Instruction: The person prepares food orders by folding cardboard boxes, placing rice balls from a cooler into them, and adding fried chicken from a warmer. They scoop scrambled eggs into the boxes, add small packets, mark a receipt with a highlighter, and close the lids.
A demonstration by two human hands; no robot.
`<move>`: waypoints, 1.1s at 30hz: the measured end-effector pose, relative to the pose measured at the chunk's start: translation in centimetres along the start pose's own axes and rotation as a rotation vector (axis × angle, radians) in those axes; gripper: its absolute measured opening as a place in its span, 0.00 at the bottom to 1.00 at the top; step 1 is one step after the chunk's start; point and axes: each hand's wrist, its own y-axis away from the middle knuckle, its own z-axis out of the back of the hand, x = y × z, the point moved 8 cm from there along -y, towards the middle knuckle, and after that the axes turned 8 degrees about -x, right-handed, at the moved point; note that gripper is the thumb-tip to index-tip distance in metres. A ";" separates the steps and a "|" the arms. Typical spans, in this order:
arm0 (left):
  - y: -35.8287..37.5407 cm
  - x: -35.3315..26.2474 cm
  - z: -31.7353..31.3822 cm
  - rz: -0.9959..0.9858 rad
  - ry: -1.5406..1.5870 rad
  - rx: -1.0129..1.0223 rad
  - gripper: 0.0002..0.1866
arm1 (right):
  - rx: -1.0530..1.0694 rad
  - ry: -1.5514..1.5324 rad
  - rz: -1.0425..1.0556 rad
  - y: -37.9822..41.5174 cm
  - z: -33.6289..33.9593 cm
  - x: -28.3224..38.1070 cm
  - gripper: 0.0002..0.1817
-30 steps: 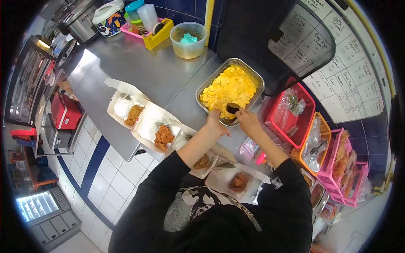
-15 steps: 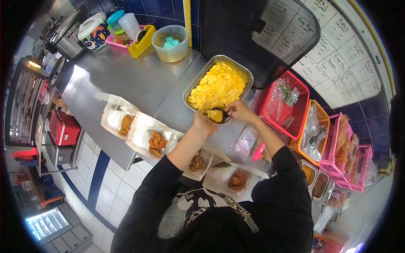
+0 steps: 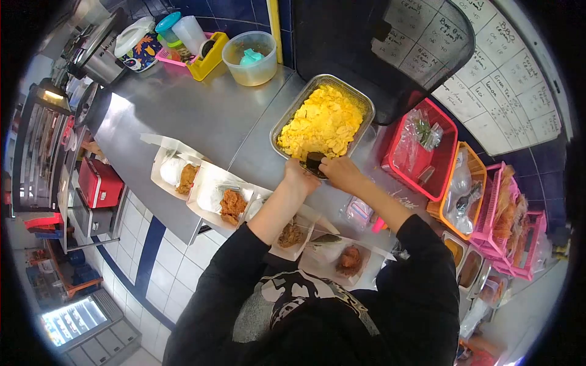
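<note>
Both hands are right at the near end of the metal tray [image 3: 366, 104] of yellow scrambled egg [image 3: 323, 125], which sits on the steel counter [image 3: 201, 110] toward its far edge. The right hand [image 3: 340, 172] is closed around a small dark scoop [image 3: 314, 162] pressed into the egg. The left hand [image 3: 300, 177] sits just beside it at the tray's rim; can't tell if it's gripping anything. Open paper boxes [image 3: 213, 183] with rice and fried chicken line the counter's near edge.
</note>
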 end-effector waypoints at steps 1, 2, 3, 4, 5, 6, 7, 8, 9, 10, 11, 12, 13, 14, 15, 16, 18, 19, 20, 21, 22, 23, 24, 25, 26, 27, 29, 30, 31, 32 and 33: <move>-0.6 0.0 0.2 0.023 -0.006 0.004 0.29 | 0.009 -0.027 0.029 -0.4 0.5 0.1 0.08; -1.1 0.1 0.4 0.031 0.011 0.009 0.29 | 0.028 -0.047 0.032 -0.6 1.0 0.0 0.08; -1.1 0.0 0.3 0.037 0.028 0.014 0.29 | 0.045 -0.067 0.036 -0.6 1.5 -0.3 0.08; -1.1 0.0 0.2 0.042 0.045 0.020 0.30 | 0.061 -0.087 0.042 -0.7 1.9 -0.7 0.08; -0.9 -0.1 -0.2 0.033 0.027 0.060 0.30 | 0.054 -0.189 -0.025 -0.6 1.9 -2.0 0.08; -0.2 0.0 -0.7 0.024 0.011 0.102 0.30 | 0.049 -0.289 -0.090 -0.4 1.5 -3.7 0.09; 0.3 0.0 -1.2 0.017 -0.002 0.144 0.30 | 0.048 -0.390 -0.154 0.0 1.1 -5.0 0.09; 0.3 0.0 -1.0 0.013 0.000 0.124 0.30 | 0.059 -0.540 -0.324 0.8 0.2 -6.8 0.09; 0.4 -0.1 -0.9 0.007 0.004 0.106 0.30 | 0.071 -0.688 -0.492 1.4 -0.4 -8.0 0.09; 0.8 -0.2 -1.0 -0.020 -0.002 0.136 0.30 | 0.087 -0.833 -0.658 2.0 -1.0 -8.8 0.09; 1.2 -0.3 -1.0 -0.048 -0.007 0.167 0.29 | 0.049 -0.906 -0.742 2.8 -1.2 -8.9 0.09; 2.6 -1.0 -0.6 -0.161 -0.122 0.141 0.28 | 0.026 -0.992 -0.806 3.3 -1.0 -8.6 0.10; 4.4 -1.6 -0.3 -0.277 -0.234 0.114 0.27 | 0.004 -1.077 -0.868 3.7 -0.7 -8.5 0.11; 6.4 -2.2 0.0 -0.393 -0.342 0.080 0.25 | -0.013 -1.163 -0.928 4.2 -0.3 -8.3 0.12; 9.4 -2.8 -0.3 -0.506 -0.306 0.208 0.24 | -0.064 -1.194 -0.964 4.4 1.0 -7.9 0.13; 12.9 -3.7 0.1 -0.627 -0.276 0.323 0.23 | -0.108 -1.236 -0.996 4.4 2.5 -6.8 0.14; 17.0 -6.7 3.1 -0.939 -0.273 0.370 0.21 | -0.216 -1.413 -0.956 4.0 6.3 -4.3 0.12; 18.0 -8.1 6.1 -1.115 -0.301 0.289 0.20 | -0.229 -1.437 -0.912 3.5 8.1 -2.7 0.12; 18.8 -9.2 9.1 -1.283 -0.338 0.201 0.20 | -0.245 -1.464 -0.874 3.1 9.7 -1.0 0.12; 19.0 -10.4 12.6 -1.421 -0.345 0.032 0.21 | -0.252 -1.470 -0.808 2.4 11.0 1.0 0.12; 18.4 -11.2 16.0 -1.413 -0.327 -0.151 0.22 | -0.269 -1.473 -0.743 1.6 12.3 3.1 0.11; 18.0 -11.9 19.2 -1.394 -0.310 -0.325 0.22 | -0.254 -1.502 -0.724 0.9 13.0 5.6 0.09; 17.5 -12.4 22.2 -1.363 -0.294 -0.489 0.23 | -0.225 -1.517 -0.729 0.2 13.1 8.2 0.09; 15.4 -12.6 25.1 -1.217 -0.155 -0.477 0.24 | -0.200 -1.526 -0.734 -0.5 13.2 10.9 0.09; 13.1 -12.6 27.5 -1.067 -0.017 -0.457 0.24 | -0.179 -1.531 -0.739 -1.3 13.0 13.2 0.08; 11.4 -12.2 29.1 -0.914 0.118 -0.433 0.25 | -0.152 -1.570 -0.744 -2.0 11.8 15.2 0.09; 10.3 -12.0 29.2 -0.786 0.128 -0.333 0.29 | -0.072 -1.630 -0.713 -3.3 7.2 18.0 0.09; 9.9 -11.9 29.1 -0.724 0.135 -0.281 0.32 | -0.020 -1.653 -0.675 -4.0 4.1 19.1 0.09; 10.1 -12.1 28.2 -0.735 0.049 -0.238 0.36 | -0.054 -1.559 -0.672 -4.5 2.0 20.0 0.10; 10.4 -12.2 27.7 -0.727 0.056 -0.230 0.36 | -0.088 -1.465 -0.666 -5.0 -0.3 20.8 0.10; 10.8 -12.3 27.1 -0.719 0.065 -0.221 0.36 | -0.265 -1.147 -0.458 -5.9 -2.2 21.0 0.11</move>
